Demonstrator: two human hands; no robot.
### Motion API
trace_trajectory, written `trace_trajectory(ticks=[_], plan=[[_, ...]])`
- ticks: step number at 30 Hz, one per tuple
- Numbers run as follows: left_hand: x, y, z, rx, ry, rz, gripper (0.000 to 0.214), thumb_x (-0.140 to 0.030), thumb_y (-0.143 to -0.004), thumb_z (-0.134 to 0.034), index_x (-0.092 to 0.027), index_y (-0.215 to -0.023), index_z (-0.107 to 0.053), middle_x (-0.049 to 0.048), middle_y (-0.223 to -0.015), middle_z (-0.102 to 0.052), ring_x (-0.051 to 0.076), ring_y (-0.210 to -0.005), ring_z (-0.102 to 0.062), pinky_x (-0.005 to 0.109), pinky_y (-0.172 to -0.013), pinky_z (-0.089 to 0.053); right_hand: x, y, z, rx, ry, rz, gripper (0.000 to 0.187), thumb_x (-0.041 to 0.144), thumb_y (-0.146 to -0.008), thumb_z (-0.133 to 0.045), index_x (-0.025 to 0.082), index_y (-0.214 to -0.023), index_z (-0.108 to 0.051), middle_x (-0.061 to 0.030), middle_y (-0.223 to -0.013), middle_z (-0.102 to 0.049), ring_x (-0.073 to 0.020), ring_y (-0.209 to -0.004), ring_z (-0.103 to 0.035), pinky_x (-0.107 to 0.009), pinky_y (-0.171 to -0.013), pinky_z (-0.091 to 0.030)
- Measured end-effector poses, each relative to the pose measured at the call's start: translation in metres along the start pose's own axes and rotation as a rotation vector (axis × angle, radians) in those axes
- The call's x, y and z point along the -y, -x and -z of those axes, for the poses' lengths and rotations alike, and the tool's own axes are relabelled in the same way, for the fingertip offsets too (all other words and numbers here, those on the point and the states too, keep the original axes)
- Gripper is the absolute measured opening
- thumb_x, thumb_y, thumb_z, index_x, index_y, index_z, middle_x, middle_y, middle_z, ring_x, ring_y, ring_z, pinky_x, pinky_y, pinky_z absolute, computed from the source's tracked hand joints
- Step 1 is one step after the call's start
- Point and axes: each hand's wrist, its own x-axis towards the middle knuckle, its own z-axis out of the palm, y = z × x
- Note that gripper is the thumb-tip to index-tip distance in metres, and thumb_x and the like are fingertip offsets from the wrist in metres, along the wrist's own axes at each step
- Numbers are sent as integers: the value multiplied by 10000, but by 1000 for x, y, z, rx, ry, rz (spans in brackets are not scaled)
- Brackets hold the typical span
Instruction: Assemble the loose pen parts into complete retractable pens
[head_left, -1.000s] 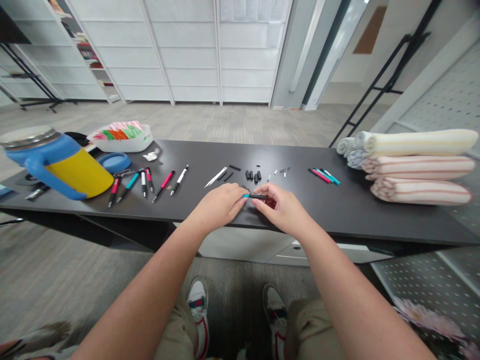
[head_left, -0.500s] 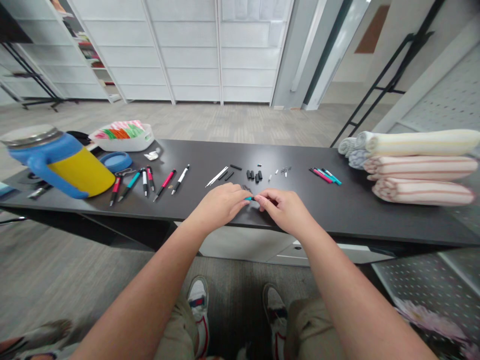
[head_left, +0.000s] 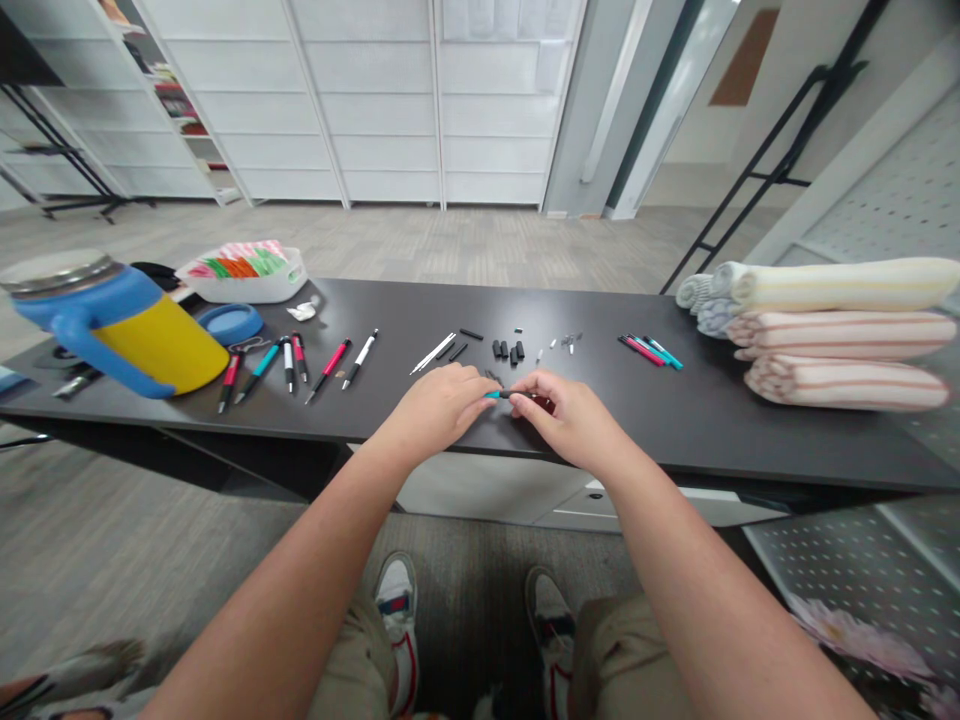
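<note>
Between my hands, near the table's front edge, lies a teal pen (head_left: 495,394) with a dark grip section. My left hand (head_left: 442,408) is closed on its teal barrel, and most of that end is hidden by the fingers. My right hand (head_left: 559,410) pinches the dark end between thumb and fingertips. Just beyond the hands are several short black pen grips (head_left: 508,350). White refills (head_left: 433,353) and thin black tubes (head_left: 457,350) lie beyond my left hand. Small clear and metal bits (head_left: 571,343) sit beyond my right hand.
Assembled pens (head_left: 328,371) lie in a spread at left, beside a blue and yellow mug (head_left: 161,335). Behind it are a blue lid (head_left: 231,323) and a white basket (head_left: 247,287). Loose coloured barrels (head_left: 651,351) and rolled towels (head_left: 847,335) lie at right on the dark table (head_left: 720,420).
My right hand has shifted slightly along the pen, and more of the teal barrel and dark grip shows between the hands. The things on the table have stayed put.
</note>
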Motion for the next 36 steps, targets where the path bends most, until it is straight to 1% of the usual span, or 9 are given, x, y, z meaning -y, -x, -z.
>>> trace_trajectory(ticks=[3, 8, 11, 15, 20, 25, 30, 34, 36], plan=[[0, 0, 0, -12, 7, -3, 274, -305, -1067, -492, -208, -1240, -681, 82, -1079, -714, 232, -1023, -638, 379, -926, -491, 3, 0, 1, 6, 41, -7, 272, 380, -1037, -518, 235, -900, -703, -13, -825, -757, -168, -720, -662, -285, -675, -442], [1, -1, 0, -15, 0, 11, 274, -317, -1067, -494, -206, -1222, -690, 85, -1064, -708, 232, -1004, -635, 379, -917, -492, 1, 0, -1, -32, 3, -25, 258, 404, -957, -647, 236, -1153, -657, -3, -835, -737, -166, -665, -626, -279, -628, -445], [1, -1, 1, -12, -6, 11, 275, -306, -1068, -494, -203, -1231, -690, 85, -1073, -711, 233, -1013, -633, 381, -922, -488, 0, -1, -1, -21, 27, -24, 181, 389, -982, -612, 239, -1061, -676, 4, -810, -724, -157, -661, -616, -273, -624, -428], [1, -1, -1, -14, -9, -3, 263, -298, -1063, -507, -209, -1224, -695, 80, -1085, -721, 233, -1021, -634, 386, -929, -480, 1, -1, 0, -7, 76, -21, 304, 404, -1051, -494, 230, -893, -687, -7, -790, -733, -162, -697, -638, -283, -665, -424], [3, 0, -2, -23, -10, 19, 253, -303, -1054, -527, -219, -1218, -701, 79, -1069, -716, 232, -1019, -636, 383, -929, -478, 1, -1, -2, -16, 55, 4, 198, 412, -976, -639, 236, -1043, -697, 0, -814, -737, -163, -672, -624, -275, -634, -422], [3, 0, -1, -24, -16, 10, 248, -311, -1055, -533, -222, -1212, -702, 76, -1082, -725, 232, -1030, -640, 386, -939, -470, 3, -2, -2, 6, 175, 18, 354, 396, -1061, -477, 227, -838, -694, -28, -797, -737, -179, -712, -639, -295, -662, -398], [2, -1, -1, -33, -35, 7, 235, -309, -1053, -543, -224, -1194, -710, 66, -1082, -733, 231, -1016, -640, 382, -916, -458, 3, -2, -3, -9, 136, 18, 176, 389, -989, -625, 240, -1037, -705, -8, -850, -747, -170, -706, -633, -282, -654, -401], [1, -1, 1, -19, -43, -1, 242, -300, -1056, -533, -233, -1206, -710, 66, -1084, -736, 230, -1012, -643, 383, -904, -450, 3, -3, -4, 18, 211, 54, 357, 392, -1076, -447, 225, -886, -699, -37, -836, -738, -186, -758, -643, -299, -686, -394], [1, -1, 1, -23, -44, 1, 243, -301, -1057, -533, -229, -1204, -712, 66, -1078, -735, 230, -1008, -641, 383, -905, -449, 3, -3, -4, 10, 206, 34, 287, 402, -1053, -501, 225, -940, -697, -35, -856, -742, -182, -738, -636, -296, -676, -393]])
